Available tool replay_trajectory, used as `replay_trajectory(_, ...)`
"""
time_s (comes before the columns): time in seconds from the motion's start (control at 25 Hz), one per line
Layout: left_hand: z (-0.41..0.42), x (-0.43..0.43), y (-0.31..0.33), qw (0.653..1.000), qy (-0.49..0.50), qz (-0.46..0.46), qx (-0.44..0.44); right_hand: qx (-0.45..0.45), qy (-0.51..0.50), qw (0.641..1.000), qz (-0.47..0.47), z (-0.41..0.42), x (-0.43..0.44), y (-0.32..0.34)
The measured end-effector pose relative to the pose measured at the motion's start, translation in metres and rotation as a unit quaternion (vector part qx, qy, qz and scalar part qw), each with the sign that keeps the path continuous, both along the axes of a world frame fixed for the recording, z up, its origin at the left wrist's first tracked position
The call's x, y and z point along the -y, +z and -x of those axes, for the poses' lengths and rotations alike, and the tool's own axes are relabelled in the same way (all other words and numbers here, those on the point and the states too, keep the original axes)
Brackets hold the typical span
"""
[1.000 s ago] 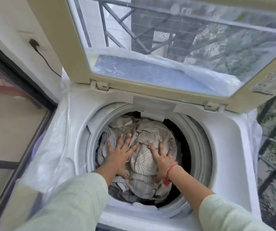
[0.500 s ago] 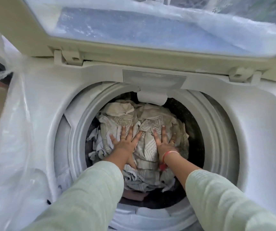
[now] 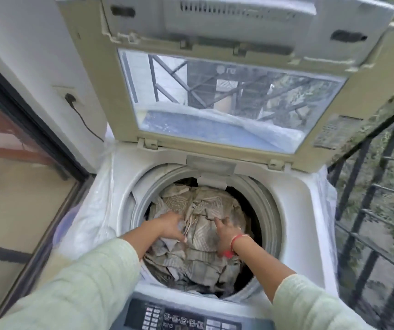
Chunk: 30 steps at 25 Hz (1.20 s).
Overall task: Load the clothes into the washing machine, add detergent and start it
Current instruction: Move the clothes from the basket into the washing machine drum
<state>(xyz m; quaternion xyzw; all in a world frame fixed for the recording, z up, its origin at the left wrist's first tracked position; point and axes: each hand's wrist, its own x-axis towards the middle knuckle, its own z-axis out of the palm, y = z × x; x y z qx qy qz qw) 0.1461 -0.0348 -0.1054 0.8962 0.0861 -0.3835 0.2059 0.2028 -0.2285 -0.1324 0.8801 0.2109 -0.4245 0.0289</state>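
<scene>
The top-loading washing machine (image 3: 296, 210) stands with its lid (image 3: 105, 96) raised. A heap of beige patterned clothes (image 3: 200, 203) fills its drum. Both my hands are inside the drum, on top of the heap. My left hand (image 3: 169, 226) has its fingers curled into a fold of the fabric. To the right of it, my right hand (image 3: 224, 232) is blurred and lies on the cloth with fingers spread; a red band circles that wrist. No detergent is in view.
The control panel (image 3: 181, 317) lies at the machine's near edge, below my arms. Clear plastic wrap (image 3: 91, 210) covers the machine's sides. A glass sliding door (image 3: 12, 186) is on the left and a black metal railing (image 3: 367, 210) on the right. A plug and cord (image 3: 71, 100) hang on the wall.
My view has pulled back and up, so the panel and whole lid now show. Both hands were pressing flat on the clothes; the left has now curled into the fabric and the right is moving.
</scene>
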Motion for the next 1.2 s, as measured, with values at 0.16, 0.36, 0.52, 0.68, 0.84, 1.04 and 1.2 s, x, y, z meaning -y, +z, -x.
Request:
replay_trajectory(0.16, 0.021, 0.002, 0.041, 0.995, 0.064, 0.029, 0.075, 0.066, -0.053, 0.987, -0.14, 0.006, 0.001, 0.052)
replay_trajectory(0.36, 0.026, -0.004, 0.084, 0.969, 0.114, 0.046, 0.214, 0.101, -0.106, 0.95, -0.275, 0.019, -0.002, 0.103)
replay_trajectory(0.52, 0.026, -0.008, 0.118, 0.925, 0.159, 0.046, 0.342, 0.134, -0.134, 0.919, -0.346, 0.026, -0.004, 0.134)
replay_trajectory(0.68, 0.036, -0.012, 0.139, 0.868, 0.194, 0.045, 0.454, 0.146, -0.174, 0.878, -0.421, 0.035, 0.003, 0.147)
replay_trajectory(0.84, 0.061, -0.019, 0.144, 0.831, 0.217, 0.067, 0.508, 0.192, -0.21, 0.837, -0.467, 0.052, 0.01, 0.146)
replay_trajectory(1.04, 0.09, -0.041, 0.142, 0.784, 0.255, 0.054, 0.564, 0.224, -0.271, 0.787, -0.508, 0.082, 0.007, 0.138)
replay_trajectory(1.2, 0.115, -0.075, 0.134, 0.75, 0.289, 0.049, 0.593, 0.241, -0.292, 0.779, -0.499, 0.104, -0.011, 0.132)
